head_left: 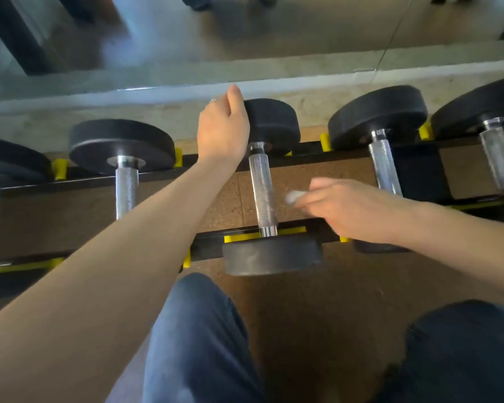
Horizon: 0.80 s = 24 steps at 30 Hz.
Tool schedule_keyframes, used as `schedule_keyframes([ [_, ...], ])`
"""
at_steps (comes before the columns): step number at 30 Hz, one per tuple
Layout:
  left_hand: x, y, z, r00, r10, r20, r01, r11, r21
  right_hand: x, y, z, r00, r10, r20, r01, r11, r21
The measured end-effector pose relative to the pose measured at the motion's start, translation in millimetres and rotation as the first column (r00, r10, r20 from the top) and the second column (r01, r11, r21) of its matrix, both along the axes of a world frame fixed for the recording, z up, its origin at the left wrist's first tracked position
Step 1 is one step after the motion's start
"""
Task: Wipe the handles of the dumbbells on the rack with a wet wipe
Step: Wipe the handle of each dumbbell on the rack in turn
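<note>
Several black dumbbells with knurled steel handles lie across a low rack [309, 225] with yellow cradles. The middle dumbbell's handle [261, 193] runs away from me between its far head [274, 123] and near head [271, 257]. My left hand [223, 129] grips the far head at its left side, fingers curled over the edge. My right hand [349, 207], blurred, pinches a small white wet wipe [295, 196] just right of the handle, a short gap from it.
A dumbbell [125, 158] lies to the left and another [381, 132] to the right, with more at both edges. A mirror wall [245, 33] rises behind the rack. Brown speckled floor [317, 309] and my knees in blue jeans [198, 338] are below.
</note>
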State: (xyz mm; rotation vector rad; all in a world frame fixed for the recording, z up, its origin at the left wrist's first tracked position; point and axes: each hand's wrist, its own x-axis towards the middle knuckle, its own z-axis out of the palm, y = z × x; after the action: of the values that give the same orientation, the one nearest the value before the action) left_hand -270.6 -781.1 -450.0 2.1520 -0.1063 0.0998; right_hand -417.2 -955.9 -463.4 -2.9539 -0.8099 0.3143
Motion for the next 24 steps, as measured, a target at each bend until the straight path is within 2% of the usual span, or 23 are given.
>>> schedule_keyframes([
  [1,0.0,0.1,0.2,1.000,-0.007,0.000,0.007,1.000,-0.008,-4.8,-6.7,1.9,0.988,-0.150,-0.030,0.150,0.989,-0.004],
  [2,-0.2,-0.3,-0.1,1.000,-0.015,0.001,0.015,1.000,-0.017,-8.4,-7.2,5.3,0.929,-0.359,-0.089,0.365,0.929,0.056],
  [3,-0.3,-0.7,-0.1,1.000,-0.017,0.005,0.017,1.000,-0.016,-8.8,-2.4,6.9,0.829,-0.536,-0.161,0.559,0.810,0.178],
  [4,0.3,0.1,-0.7,1.000,-0.015,0.008,0.015,1.000,-0.013,-4.8,9.3,7.7,0.729,-0.639,-0.246,0.684,0.667,0.295],
  [6,3.0,0.4,-3.2,1.000,-0.017,0.018,0.017,1.000,-0.012,8.1,40.0,9.4,0.581,-0.677,-0.452,0.809,0.423,0.408],
  [7,4.3,0.6,-3.5,1.000,-0.026,0.017,0.026,1.000,-0.014,12.6,53.5,10.4,0.540,-0.653,-0.531,0.837,0.347,0.424],
  [8,4.9,0.9,-3.3,0.999,-0.031,0.007,0.031,0.999,-0.022,14.7,65.2,14.2,0.530,-0.643,-0.553,0.843,0.333,0.422],
  [12,5.9,4.0,-2.0,0.999,-0.050,-0.008,0.050,0.998,-0.045,11.1,81.9,22.0,0.526,-0.695,-0.491,0.849,0.399,0.345],
  [13,5.3,5.1,-1.1,0.998,-0.058,-0.008,0.057,0.997,-0.044,8.7,84.2,19.6,0.502,-0.698,-0.510,0.864,0.373,0.339],
  [16,4.1,6.4,1.3,0.997,-0.082,-0.013,0.081,0.996,-0.047,10.8,90.1,13.3,0.330,-0.730,-0.599,0.932,0.151,0.329],
  [17,3.6,6.8,1.9,0.996,-0.085,-0.017,0.084,0.995,-0.049,10.6,90.4,12.9,0.293,-0.745,-0.599,0.941,0.115,0.318],
  [19,2.2,7.8,2.9,0.996,-0.093,-0.014,0.092,0.994,-0.056,11.7,93.3,18.8,0.281,-0.767,-0.577,0.956,0.167,0.243],
  [21,1.2,8.5,3.3,0.995,-0.103,-0.017,0.101,0.993,-0.068,8.8,95.0,29.2,0.344,-0.780,-0.524,0.939,0.273,0.210],
  [23,0.9,9.5,4.0,0.994,-0.109,-0.017,0.108,0.991,-0.074,3.1,99.1,41.8,0.483,-0.717,-0.502,0.873,0.350,0.340],
  [24,0.1,9.7,4.4,0.993,-0.115,-0.023,0.113,0.991,-0.077,1.4,102.9,46.2,0.570,-0.700,-0.429,0.814,0.412,0.410],
])
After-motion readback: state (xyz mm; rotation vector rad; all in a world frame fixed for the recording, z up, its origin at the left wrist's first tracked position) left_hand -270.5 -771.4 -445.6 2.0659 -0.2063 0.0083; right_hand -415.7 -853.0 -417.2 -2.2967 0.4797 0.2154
